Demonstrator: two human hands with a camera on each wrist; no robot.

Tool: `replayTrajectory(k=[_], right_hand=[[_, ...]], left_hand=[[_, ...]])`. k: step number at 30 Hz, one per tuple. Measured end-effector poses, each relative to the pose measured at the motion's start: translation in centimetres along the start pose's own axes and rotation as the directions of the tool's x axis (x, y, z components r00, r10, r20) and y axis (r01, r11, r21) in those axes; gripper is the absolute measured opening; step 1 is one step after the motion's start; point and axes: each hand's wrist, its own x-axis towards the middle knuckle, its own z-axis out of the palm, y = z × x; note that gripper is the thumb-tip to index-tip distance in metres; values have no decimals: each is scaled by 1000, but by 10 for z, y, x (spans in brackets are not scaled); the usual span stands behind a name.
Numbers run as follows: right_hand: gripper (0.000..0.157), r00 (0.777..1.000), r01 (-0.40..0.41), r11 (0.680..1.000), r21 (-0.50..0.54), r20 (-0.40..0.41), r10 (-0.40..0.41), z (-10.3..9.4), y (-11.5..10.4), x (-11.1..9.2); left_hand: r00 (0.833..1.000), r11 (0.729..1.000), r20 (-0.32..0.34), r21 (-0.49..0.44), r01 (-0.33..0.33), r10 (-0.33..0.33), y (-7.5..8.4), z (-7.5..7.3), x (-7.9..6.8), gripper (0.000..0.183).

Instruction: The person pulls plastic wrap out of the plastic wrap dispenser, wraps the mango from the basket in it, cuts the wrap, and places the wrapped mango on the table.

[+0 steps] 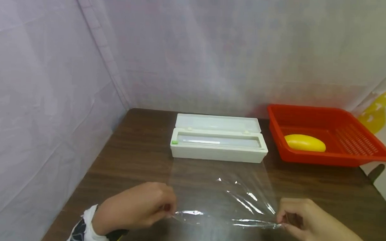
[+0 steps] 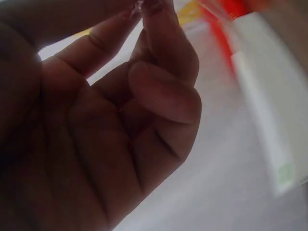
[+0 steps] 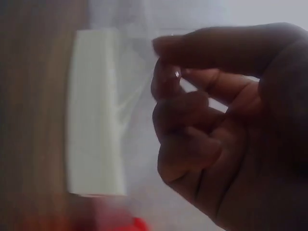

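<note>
A sheet of clear plastic wrap [image 1: 222,196] stretches from a white wrap dispenser box [image 1: 218,154] toward the front of the table. My left hand [image 1: 142,205] pinches its near left corner between thumb and fingers. At the near right corner, my right hand [image 1: 307,222] pinches the wrap, and creases fan out from that grip. The box lid [image 1: 218,123] stands hinged back, and the roll [image 1: 217,141] shows inside. A small green slider [image 1: 175,142] sits at the box's left end. In the right wrist view, thumb and forefinger [image 3: 166,79] meet at the film.
A red plastic basket [image 1: 322,158] stands at the back right, with a yellow oval object [image 1: 305,143] in it. The brown wooden table [image 1: 125,150] is bordered by pale cloth curtains [image 1: 214,57] behind and on the left. Yellow-patterned material [image 1: 376,112] hangs at the right edge.
</note>
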Motion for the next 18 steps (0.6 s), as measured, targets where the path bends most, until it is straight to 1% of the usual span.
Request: replayTrajectory(k=[2, 4, 6, 7, 9, 11, 13, 16, 18], right_hand=[[24, 994, -81, 996, 35, 70, 78, 8, 7, 2], [21, 988, -119, 992, 43, 103, 114, 15, 13, 4], [22, 989, -102, 994, 44, 109, 97, 22, 19, 4], [24, 994, -65, 998, 24, 90, 62, 27, 22, 5], [29, 999, 36, 999, -35, 37, -35, 35, 27, 5], [32, 997, 82, 995, -63, 14, -81, 42, 32, 6], [32, 995, 95, 992, -80, -3, -96, 47, 35, 8], [29, 999, 53, 997, -59, 11, -52, 53, 38, 9], [27, 999, 44, 996, -82, -3, -44, 57, 40, 11]], left_hand=[[998, 998, 60, -50, 39, -36, -3, 15, 2, 19], [993, 995, 102, -71, 74, -67, -7, 30, 3, 20], [986, 990, 132, -77, 115, -105, -9, 41, 4, 22], [983, 989, 138, -65, 134, -124, -10, 46, 5, 23], [975, 984, 151, -36, 173, -166, -12, 53, 5, 24], [968, 980, 158, -16, 200, -195, -13, 58, 5, 25], [964, 977, 158, 8, 214, -212, -15, 60, 4, 25], [965, 976, 149, 30, 213, -216, -18, 65, 3, 24], [967, 977, 137, 46, 210, -215, -21, 67, 2, 24]])
